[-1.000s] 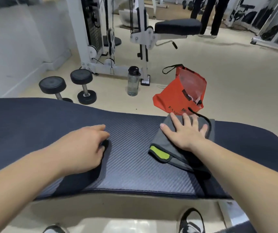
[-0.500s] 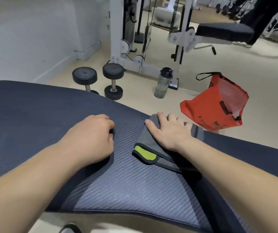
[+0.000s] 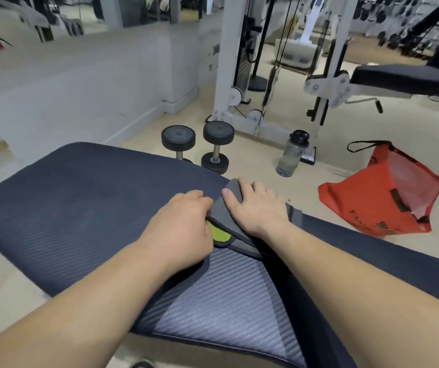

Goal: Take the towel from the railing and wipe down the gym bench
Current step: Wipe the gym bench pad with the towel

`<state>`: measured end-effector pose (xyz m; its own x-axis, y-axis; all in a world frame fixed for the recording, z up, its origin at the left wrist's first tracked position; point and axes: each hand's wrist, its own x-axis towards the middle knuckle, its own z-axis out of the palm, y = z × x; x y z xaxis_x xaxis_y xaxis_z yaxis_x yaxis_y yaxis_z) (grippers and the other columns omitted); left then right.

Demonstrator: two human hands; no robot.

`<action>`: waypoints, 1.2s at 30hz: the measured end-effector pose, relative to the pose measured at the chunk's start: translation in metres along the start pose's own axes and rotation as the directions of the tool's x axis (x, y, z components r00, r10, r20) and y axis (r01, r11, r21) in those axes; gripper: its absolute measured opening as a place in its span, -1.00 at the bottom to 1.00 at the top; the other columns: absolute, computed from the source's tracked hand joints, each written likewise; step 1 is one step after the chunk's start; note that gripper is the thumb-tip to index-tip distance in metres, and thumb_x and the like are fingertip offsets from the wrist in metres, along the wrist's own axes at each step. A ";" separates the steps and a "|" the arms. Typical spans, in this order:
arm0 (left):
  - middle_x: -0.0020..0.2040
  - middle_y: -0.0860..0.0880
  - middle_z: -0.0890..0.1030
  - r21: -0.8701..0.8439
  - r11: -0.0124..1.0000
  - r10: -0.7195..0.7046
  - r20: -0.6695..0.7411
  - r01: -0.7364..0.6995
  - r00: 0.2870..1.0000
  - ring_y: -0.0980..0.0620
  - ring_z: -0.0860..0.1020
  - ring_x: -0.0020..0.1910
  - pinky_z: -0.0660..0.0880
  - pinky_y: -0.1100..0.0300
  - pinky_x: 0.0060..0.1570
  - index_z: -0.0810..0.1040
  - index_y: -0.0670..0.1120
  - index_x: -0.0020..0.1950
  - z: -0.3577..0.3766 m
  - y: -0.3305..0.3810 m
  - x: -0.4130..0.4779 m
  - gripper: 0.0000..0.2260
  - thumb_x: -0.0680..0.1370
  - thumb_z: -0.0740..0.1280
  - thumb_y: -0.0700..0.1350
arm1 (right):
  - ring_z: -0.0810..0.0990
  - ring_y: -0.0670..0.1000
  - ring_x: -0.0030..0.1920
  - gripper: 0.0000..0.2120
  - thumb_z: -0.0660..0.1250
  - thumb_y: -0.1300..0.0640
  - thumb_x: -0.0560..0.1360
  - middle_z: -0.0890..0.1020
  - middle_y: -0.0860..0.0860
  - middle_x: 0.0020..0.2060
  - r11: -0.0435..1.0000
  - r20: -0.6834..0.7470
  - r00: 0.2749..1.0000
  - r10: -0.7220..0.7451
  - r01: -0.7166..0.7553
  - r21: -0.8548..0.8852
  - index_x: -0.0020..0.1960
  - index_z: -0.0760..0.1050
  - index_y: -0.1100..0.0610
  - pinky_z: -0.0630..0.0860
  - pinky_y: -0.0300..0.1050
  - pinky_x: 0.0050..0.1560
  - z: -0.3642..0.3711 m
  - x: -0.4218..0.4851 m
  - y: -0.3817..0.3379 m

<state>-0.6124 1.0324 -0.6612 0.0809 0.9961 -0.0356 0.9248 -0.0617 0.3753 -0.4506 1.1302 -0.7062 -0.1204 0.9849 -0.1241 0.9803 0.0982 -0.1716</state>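
Note:
A dark blue padded gym bench [image 3: 85, 208] fills the lower view. On it lies a folded grey towel [image 3: 223, 208] with a lime-green patch. My right hand [image 3: 255, 208] presses flat on top of the towel, fingers spread. My left hand [image 3: 181, 229] rests curled on the bench, its fingertips touching the towel's left edge next to the green patch. Part of the towel is hidden under both hands.
Two black dumbbells [image 3: 213, 147] and a clear water bottle [image 3: 291, 155] stand on the floor beyond the bench. A red bag [image 3: 380, 197] sits at the right. A white cable machine [image 3: 242, 75] with a padded seat [image 3: 401, 78] rises behind. A wall runs along the left.
My right hand has slid the towel leftward along the bench until it meets my left hand. The view has swung left, showing more of the bench's left end.

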 end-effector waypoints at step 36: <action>-0.27 -0.13 0.70 -0.764 0.641 -0.059 0.038 0.067 0.998 -0.02 0.68 -0.36 0.70 -0.24 -0.19 0.63 -0.12 -0.17 0.000 0.160 -0.067 -0.84 0.57 0.44 -0.08 | 0.72 0.20 -0.09 -0.63 0.32 -0.06 0.64 0.74 0.24 -0.04 -0.122 0.496 0.864 -0.083 -0.503 0.856 0.18 0.65 0.22 0.61 0.09 0.13 -0.091 -0.164 0.119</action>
<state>-0.4696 0.9558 -0.5987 0.0407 0.9948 -0.0931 0.3147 0.0756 0.9462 -0.3003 0.9932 -0.6175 -0.2635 0.7724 -0.5779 -0.1931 -0.6292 -0.7529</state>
